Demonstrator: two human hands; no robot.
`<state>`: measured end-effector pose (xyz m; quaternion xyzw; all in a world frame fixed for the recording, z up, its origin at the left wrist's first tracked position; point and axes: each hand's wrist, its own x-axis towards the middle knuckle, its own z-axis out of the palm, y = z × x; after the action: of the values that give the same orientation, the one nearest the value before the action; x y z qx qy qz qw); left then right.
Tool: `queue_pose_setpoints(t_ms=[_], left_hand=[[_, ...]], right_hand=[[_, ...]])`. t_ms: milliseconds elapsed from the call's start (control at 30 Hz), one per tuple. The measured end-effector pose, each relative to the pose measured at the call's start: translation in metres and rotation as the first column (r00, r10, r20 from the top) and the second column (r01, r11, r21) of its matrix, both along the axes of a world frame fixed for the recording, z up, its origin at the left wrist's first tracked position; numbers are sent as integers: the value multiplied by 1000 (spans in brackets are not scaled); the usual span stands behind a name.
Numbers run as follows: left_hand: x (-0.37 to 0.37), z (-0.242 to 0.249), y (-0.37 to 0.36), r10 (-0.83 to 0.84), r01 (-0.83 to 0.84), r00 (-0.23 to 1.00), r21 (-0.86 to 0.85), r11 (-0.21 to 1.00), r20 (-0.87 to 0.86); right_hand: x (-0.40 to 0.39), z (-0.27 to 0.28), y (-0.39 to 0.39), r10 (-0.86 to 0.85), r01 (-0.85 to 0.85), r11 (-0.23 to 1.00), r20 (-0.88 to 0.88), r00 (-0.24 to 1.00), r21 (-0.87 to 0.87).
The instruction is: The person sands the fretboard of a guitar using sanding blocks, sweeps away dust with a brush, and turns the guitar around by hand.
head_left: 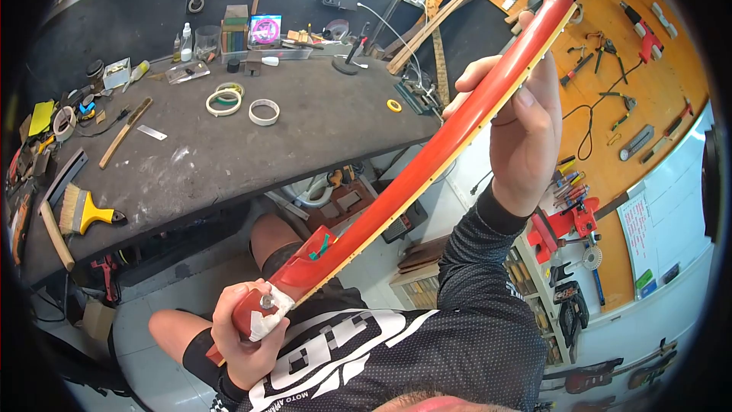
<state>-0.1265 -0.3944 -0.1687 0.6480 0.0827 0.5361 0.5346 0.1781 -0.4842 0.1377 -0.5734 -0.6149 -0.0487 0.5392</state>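
Note:
A red guitar (pixel 427 168) runs diagonally across the view, seen mostly from the side and back of its neck. Pale binding with small dots lines one edge, and the headstock with metal tuners is at the upper right. My right hand (pixel 528 118) is wrapped around the upper neck, thumb on the near side and fingertips showing on the other. At the lower end my left hand (pixel 248 332) grips the red wood beside a metal button (pixel 266 301) and a torn-looking white patch (pixel 263 323). Something green (pixel 323 246) shows in a notch nearby.
The dark workbench (pixel 229 206) carries tape rolls (pixel 264 112), a yellow-handled brush (pixel 85 211), a wooden strip (pixel 126 133) and bottles (pixel 186 42). Necks lean at the back. A red vise (pixel 568 225) and an orange tool board (pixel 610 69) stand to the right.

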Motion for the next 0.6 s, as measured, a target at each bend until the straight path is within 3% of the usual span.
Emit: queue_pose_setpoints(t_ms=[167,267,600], left_hand=[[-1,1,0,-8,8,1000,-9,1000,-4],[-2,1,0,-25,25,1000,-23,999,5],[-4,2,4,-35,34,999,-56,998,-15]], right_hand=[[-8,-5,6,8,-5,999,-71,997,52],[1,-1,3,-30,30,999,6,1000,17],[5,-1,8,56,-56,998,1,998,-35]])
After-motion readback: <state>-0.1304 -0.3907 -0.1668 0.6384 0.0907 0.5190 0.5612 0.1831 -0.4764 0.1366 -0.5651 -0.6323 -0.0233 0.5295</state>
